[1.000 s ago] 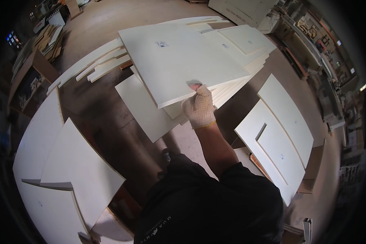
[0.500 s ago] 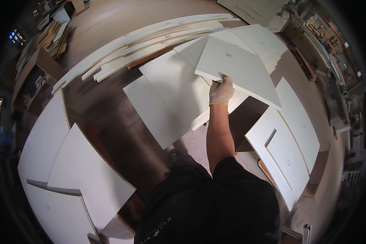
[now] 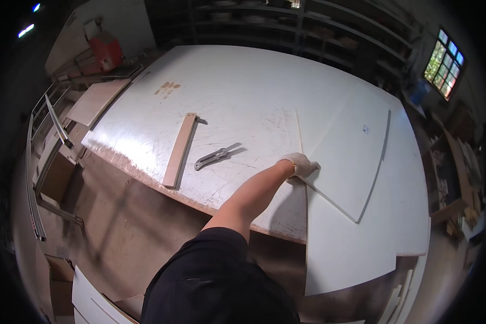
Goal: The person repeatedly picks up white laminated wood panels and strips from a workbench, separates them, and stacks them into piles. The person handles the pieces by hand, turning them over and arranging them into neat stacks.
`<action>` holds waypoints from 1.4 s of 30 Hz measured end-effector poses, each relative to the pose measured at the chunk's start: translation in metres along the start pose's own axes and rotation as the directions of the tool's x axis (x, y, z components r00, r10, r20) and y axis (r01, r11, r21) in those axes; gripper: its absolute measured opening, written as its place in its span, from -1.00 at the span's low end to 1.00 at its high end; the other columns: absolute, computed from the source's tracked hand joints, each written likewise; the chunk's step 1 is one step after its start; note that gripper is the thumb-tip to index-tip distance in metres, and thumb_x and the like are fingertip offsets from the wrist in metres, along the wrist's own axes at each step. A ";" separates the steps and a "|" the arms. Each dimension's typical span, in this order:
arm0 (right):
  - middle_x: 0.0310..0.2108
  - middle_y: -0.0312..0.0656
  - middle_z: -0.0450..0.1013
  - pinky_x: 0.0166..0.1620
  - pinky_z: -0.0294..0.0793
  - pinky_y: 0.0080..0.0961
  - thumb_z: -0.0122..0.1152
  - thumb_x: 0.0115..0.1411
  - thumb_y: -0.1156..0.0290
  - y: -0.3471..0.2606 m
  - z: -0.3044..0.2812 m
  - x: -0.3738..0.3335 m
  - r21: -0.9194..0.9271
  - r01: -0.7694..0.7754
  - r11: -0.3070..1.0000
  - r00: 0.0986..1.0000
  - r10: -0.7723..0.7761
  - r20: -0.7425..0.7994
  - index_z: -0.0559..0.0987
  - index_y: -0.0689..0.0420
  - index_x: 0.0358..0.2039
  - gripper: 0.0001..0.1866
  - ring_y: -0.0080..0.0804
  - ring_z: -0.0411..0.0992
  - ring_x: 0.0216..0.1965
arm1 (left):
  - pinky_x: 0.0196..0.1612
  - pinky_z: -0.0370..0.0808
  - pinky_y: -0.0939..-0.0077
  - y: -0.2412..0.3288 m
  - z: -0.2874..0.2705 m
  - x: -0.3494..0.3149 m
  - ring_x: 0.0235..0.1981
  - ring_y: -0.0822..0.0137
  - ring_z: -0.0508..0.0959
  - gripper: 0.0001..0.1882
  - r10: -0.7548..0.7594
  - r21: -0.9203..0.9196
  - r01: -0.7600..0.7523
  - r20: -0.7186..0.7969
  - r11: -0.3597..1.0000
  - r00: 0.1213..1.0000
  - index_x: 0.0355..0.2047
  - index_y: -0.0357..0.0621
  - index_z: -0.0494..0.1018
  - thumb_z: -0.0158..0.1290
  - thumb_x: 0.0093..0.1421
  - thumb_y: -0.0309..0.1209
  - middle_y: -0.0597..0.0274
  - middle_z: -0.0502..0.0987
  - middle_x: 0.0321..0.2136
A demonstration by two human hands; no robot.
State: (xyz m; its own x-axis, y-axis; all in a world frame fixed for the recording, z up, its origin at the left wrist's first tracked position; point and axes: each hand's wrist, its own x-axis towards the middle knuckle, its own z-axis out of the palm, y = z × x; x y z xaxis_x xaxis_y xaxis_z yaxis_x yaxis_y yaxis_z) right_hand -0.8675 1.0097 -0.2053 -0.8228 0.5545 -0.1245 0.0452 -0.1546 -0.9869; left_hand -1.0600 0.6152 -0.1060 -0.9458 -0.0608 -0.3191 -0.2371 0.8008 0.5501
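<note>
And there's the white panel (image 3: pixel 343 162) on the right of the worktable (image 3: pixel 237 86), smooth-faced, thin pale edge, small blue-marked label (image 3: pixel 365 129) toward its right side. It overlaps a lower white board (image 3: pixel 348 251) jutting past the table's near edge. A gloved hand (image 3: pixel 303 164) wraps its left corner, a fingertip on top; from here I can't tell which hand, or whether the hidden fingers pinch.
</note>
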 end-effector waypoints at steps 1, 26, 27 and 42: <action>0.18 0.04 0.53 0.29 0.47 -0.15 0.03 0.42 0.15 0.007 0.022 -0.014 -0.003 -0.031 1.000 0.995 0.031 0.095 0.51 0.22 0.22 -0.50 -0.08 0.53 0.13 | -0.12 0.63 0.11 -0.002 0.001 0.002 -0.27 -0.07 0.73 -0.32 -0.160 -0.029 0.159 -0.048 0.987 0.986 -0.21 -0.26 0.72 -0.10 0.38 0.14 -0.18 0.70 -0.24; 0.14 0.12 0.58 0.27 0.44 -0.09 -0.23 0.54 -0.19 0.001 0.149 0.015 -0.855 -0.086 0.512 0.687 0.651 0.321 0.58 0.21 0.16 -0.29 0.18 0.50 0.18 | -0.24 0.72 0.04 0.002 -0.007 0.085 -0.24 -0.07 0.77 -0.69 0.273 0.779 -0.227 0.074 0.584 0.959 -0.27 -0.05 0.72 0.14 0.35 -0.11 0.01 0.75 -0.29; -0.09 0.20 0.61 0.14 0.52 -0.09 -0.19 0.50 -0.25 0.018 0.183 0.040 -0.821 -0.102 0.562 0.693 0.632 0.346 0.63 0.23 0.00 -0.27 0.24 0.54 0.02 | -0.10 0.67 -0.04 -0.016 -0.022 0.133 -0.16 -0.20 0.74 -0.38 0.143 0.660 -0.030 -0.118 0.751 0.983 -0.19 -0.17 0.71 -0.04 0.43 0.16 -0.12 0.73 -0.23; -0.19 0.04 0.66 0.03 0.57 -0.03 0.07 0.38 -0.02 0.066 0.155 0.136 -0.638 -0.054 0.768 0.698 0.486 0.526 0.71 0.13 -0.11 -0.52 0.09 0.62 -0.07 | -0.36 0.50 0.32 0.154 0.055 0.279 -0.55 0.23 0.48 -0.75 0.729 0.349 -0.749 0.217 0.563 0.649 -0.30 -0.18 0.51 0.31 0.32 -0.29 0.07 0.53 -0.53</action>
State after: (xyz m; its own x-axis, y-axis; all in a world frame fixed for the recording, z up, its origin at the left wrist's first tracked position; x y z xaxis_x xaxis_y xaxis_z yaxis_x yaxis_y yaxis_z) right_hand -1.0642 0.9486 -0.2721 -0.8505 -0.1184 -0.5125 0.4402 0.3730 -0.8168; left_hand -1.3482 0.7544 -0.1530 -0.7383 0.6739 0.0267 0.6529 0.7042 0.2788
